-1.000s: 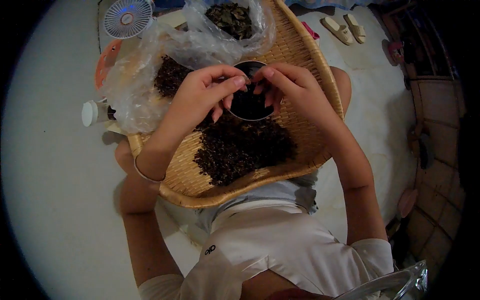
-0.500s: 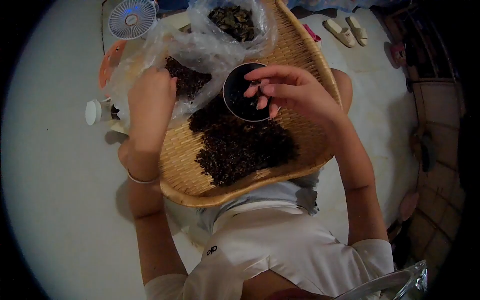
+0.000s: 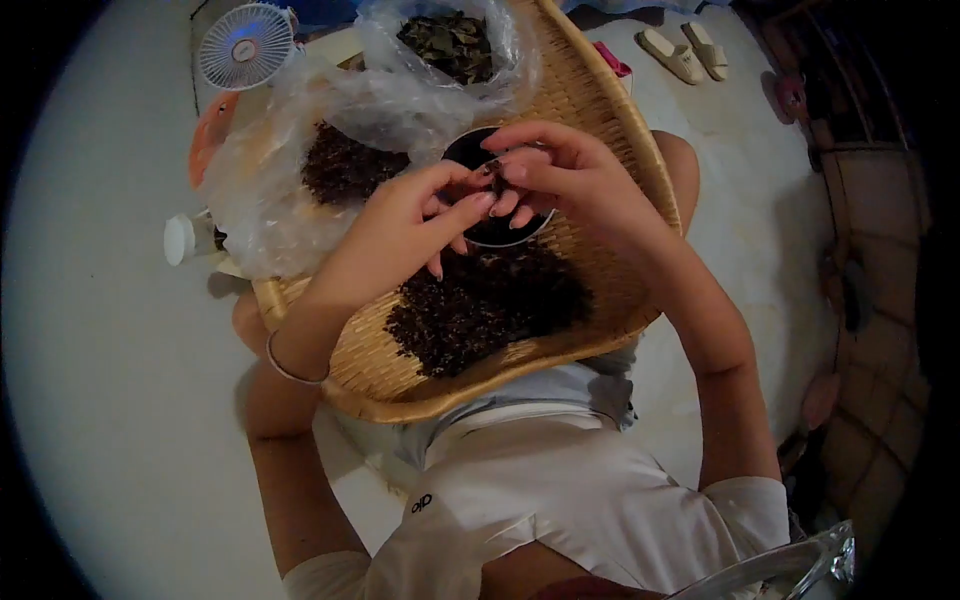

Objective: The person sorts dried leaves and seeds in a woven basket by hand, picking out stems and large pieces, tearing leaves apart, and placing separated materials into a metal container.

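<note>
Over a dark round bowl [image 3: 512, 232], my left hand [image 3: 425, 215] and my right hand [image 3: 570, 180] meet fingertip to fingertip. My right fingers pinch a small dark clump [image 3: 495, 178], and my left thumb and fingers press at its other side. Below the bowl a dark heap of dried bits [image 3: 480, 310] lies on the woven bamboo tray [image 3: 370, 360]. A clear plastic bag [image 3: 265, 220] holding more dark bits [image 3: 345, 165] lies open to the left of the bowl.
A second clear bag [image 3: 520, 75] with large dried leaves [image 3: 450, 45] rests at the tray's far end. Past the left edge are a small white fan [image 3: 245, 48], an orange object [image 3: 211, 135] and a white-lidded jar [image 3: 182, 239]. Slippers [image 3: 670, 55] lie at the upper right.
My left hand went to the bag of dark bits half a second ago and is now back at my right fingertips above the bowl. My right hand stayed over the bowl.
</note>
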Tool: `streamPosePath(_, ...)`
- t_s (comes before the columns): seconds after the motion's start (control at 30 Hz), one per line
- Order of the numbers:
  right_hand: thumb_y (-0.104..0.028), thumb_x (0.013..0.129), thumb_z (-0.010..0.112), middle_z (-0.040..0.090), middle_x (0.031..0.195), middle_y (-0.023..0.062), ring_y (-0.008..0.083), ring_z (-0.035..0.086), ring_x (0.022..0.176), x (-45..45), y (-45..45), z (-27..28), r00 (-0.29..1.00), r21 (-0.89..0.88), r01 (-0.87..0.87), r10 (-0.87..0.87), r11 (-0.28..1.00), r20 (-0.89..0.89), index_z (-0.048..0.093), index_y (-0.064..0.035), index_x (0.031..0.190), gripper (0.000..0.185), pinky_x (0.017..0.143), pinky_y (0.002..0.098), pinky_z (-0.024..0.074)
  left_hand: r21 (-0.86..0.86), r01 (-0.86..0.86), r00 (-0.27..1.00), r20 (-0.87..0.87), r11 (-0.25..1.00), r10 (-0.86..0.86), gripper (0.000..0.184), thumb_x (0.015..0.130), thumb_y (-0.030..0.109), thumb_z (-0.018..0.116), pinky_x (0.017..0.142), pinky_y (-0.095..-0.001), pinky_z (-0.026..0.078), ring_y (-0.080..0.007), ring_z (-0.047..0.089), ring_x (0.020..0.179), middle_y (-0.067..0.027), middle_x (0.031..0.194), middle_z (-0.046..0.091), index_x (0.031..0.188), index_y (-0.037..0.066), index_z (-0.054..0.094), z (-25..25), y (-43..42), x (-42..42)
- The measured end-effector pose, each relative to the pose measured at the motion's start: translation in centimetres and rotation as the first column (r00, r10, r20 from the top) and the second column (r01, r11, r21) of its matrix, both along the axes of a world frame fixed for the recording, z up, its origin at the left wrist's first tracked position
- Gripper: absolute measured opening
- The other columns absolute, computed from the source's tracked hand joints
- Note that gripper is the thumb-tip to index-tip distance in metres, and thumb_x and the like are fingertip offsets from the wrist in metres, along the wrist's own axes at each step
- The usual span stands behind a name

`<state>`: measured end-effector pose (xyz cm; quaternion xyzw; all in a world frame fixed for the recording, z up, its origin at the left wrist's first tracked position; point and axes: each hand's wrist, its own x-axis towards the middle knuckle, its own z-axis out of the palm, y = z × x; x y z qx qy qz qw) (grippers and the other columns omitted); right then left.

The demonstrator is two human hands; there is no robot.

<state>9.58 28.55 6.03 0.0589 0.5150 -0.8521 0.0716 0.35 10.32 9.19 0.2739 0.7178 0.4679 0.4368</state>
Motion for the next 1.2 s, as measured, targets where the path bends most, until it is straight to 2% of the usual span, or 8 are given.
streamPosePath(0.03,-0.012,0.088,0.053,0.061,0.092,0.0099,0.0145,0.062,0.077,-0.1,-0.1,0.0,1.0,-0.01,-0.002,0.002,1.0,0.005,0.048,0.0007,0.118,0.034,0.065,0.0252,0.0523,0.008,0.002,0.994,0.107,1.0,-0.003,0.031,0.087,0.023,0.056,0.041,-0.0194,0.044,-0.0088,0.055,0.063,-0.0053,0.087,0.058,0.109,-0.001,0.053,-0.1,0.0,-0.1)
streamPosePath(0.13,-0.014,0.089,0.051,0.06,0.094,0.0108,0.0153,0.061,0.077,-0.1,-0.3,0.0,1.0,-0.028,0.004,-0.003,1.0,0.022,0.047,0.0007,0.119,0.033,0.064,0.0254,0.0522,0.028,-0.014,0.98,0.2,1.0,0.008,0.033,0.088,0.023,0.055,0.041,-0.0187,0.044,-0.008,0.055,0.063,-0.0055,0.085,0.059,0.109,-0.002,0.053,-0.2,0.1,-0.3)
streamPosePath(0.4,-0.017,0.09,0.049,0.058,0.103,0.0145,0.0207,0.063,0.081,-0.1,-0.2,0.3,0.998,-0.189,0.068,-0.065,0.98,0.023,0.047,0.0015,0.118,0.033,0.067,0.0297,0.0546,-0.003,-0.019,0.983,0.185,1.0,0.019,0.023,0.087,0.02,0.056,0.04,-0.0184,0.043,-0.0062,0.054,0.06,-0.0025,0.078,0.058,0.097,0.0,0.058,0.2,0.0,-1.0)
streamPosePath(0.6,-0.02,0.087,0.055,0.059,0.096,0.0116,0.0168,0.061,0.076,-0.1,-0.1,-0.7,0.999,-0.047,0.039,-0.038,0.998,0.039,0.054,0.0021,0.107,0.029,0.066,0.0289,0.0539,0.05,-0.041,0.991,0.126,0.998,0.034,0.017,0.087,0.018,0.057,0.039,-0.018,0.041,-0.0051,0.053,0.059,-0.0008,0.073,0.056,0.092,0.001,0.058,-0.1,0.0,-1.0)
streamPosePath(0.67,-0.015,0.088,0.054,0.06,0.088,0.0083,0.0125,0.059,0.075,0.0,-0.3,-0.1,0.998,0.102,0.002,-0.008,0.995,0.057,0.056,0.0004,0.1,0.02,0.065,0.0287,0.0529,0.047,-0.039,0.993,0.118,0.998,0.033,0.016,0.087,0.017,0.057,0.039,-0.018,0.041,-0.005,0.053,0.059,-0.0005,0.072,0.055,0.091,0.001,0.058,-0.1,-0.1,-1.0)
streamPosePath(0.87,-0.015,0.085,0.059,0.062,0.082,0.008,0.0133,0.061,0.071,0.1,-0.3,-0.6,0.999,0.12,0.021,-0.025,0.993,0.025,0.058,0.0027,0.096,0.021,0.065,0.0269,0.0534,0.047,-0.018,0.998,0.065,0.999,0.014,0.016,0.086,0.017,0.057,0.04,-0.0188,0.041,-0.0054,0.053,0.059,-0.0005,0.071,0.054,0.088,0.001,0.058,-0.2,-0.1,-1.1)
streamPosePath(0.93,-0.014,0.085,0.059,0.063,0.083,0.0085,0.0133,0.061,0.071,0.0,-0.2,-0.6,1.0,0.134,0.012,-0.015,0.991,0.025,0.058,0.003,0.096,0.02,0.065,0.0269,0.0535,0.023,0.016,0.999,0.038,1.0,-0.017,0.015,0.087,0.018,0.055,0.043,-0.0171,0.042,-0.0056,0.053,0.062,-0.0028,0.084,0.06,0.091,0.003,0.057,-0.3,-0.1,-1.1)
streamPosePath(1.2,-0.014,0.087,0.055,0.063,0.085,0.0066,0.0092,0.059,0.071,0.0,-0.2,0.1,0.999,0.189,-0.003,-0.004,0.982,0.035,0.059,0.0016,0.094,0.017,0.068,0.0244,0.0512,0.042,-0.002,1.0,0.014,0.999,0.001,0.015,0.086,0.016,0.056,0.041,-0.0177,0.041,-0.0054,0.053,0.06,-0.0012,0.077,0.057,0.089,0.002,0.058,-0.2,-0.1,-1.0)
